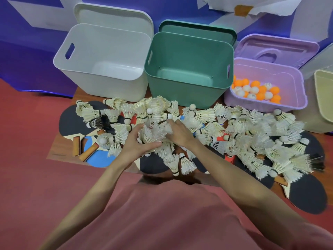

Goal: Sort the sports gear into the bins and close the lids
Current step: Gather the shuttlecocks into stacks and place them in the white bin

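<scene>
A big heap of white feather shuttlecocks (252, 134) covers several table tennis paddles (306, 192) on the floor. My left hand (134, 147) curls round a bunch of shuttlecocks (149, 134) at the heap's middle. My right hand (178, 131) grips the same bunch from the right. Behind the heap stand an empty white bin (75, 73), an empty green bin (180, 94) and a purple bin (295, 103) holding orange and white ping-pong balls (257, 90). Each lid leans upright behind its bin.
A beige container (324, 92) sits at the far right edge. Wooden paddle handles (76, 146) and a blue paddle face (100, 159) lie at the heap's left. A blue and white wall runs behind the bins. Red floor surrounds the mat.
</scene>
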A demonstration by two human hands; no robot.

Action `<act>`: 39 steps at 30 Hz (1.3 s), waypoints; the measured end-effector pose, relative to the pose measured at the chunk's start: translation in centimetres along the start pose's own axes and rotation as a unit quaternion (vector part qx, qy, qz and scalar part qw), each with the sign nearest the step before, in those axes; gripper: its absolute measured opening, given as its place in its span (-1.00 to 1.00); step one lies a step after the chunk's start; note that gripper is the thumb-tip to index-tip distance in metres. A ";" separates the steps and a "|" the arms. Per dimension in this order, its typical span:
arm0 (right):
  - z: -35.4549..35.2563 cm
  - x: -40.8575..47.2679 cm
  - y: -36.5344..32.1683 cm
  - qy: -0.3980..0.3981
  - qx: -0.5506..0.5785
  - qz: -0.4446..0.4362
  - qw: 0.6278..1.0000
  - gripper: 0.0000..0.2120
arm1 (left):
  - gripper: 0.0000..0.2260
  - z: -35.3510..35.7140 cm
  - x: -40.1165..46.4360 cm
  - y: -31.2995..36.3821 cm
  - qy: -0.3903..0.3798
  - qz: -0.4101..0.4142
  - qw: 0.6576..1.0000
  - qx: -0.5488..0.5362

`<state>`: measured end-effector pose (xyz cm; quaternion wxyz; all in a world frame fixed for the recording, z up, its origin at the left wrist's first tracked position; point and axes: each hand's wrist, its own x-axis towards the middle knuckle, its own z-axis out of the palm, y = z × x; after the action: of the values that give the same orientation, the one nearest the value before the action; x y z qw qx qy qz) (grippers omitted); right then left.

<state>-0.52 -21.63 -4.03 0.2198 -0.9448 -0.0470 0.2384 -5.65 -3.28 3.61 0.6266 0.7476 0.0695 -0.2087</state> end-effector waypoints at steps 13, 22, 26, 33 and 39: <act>-6.2 -6.0 -1.5 0.293 0.331 -0.114 0.889 -0.85 | -0.45 -0.4 0.0 -0.6 -0.012 0.042 0.999 0.024; -6.3 -7.7 -2.8 0.063 0.209 -0.197 0.956 -0.80 | -0.42 1.6 1.2 0.5 -0.022 0.077 0.996 0.039; -6.9 -7.5 -2.0 0.015 0.225 -0.183 0.957 -0.77 | -0.38 2.3 1.5 0.6 -0.013 0.059 0.998 0.009; -7.5 -7.8 -0.3 -0.018 0.325 -0.142 0.935 -0.64 | -0.45 4.9 2.3 0.6 -0.007 0.047 0.998 -0.032; -7.8 -6.4 3.6 0.182 0.391 -0.118 0.894 -0.72 | -0.30 6.5 3.7 -0.1 0.020 -0.001 0.996 -0.092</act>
<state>-2.56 -29.17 3.29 0.6030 -0.7967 -0.0206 0.0340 -3.81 -10.11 1.24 0.6914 0.6905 0.1017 -0.1867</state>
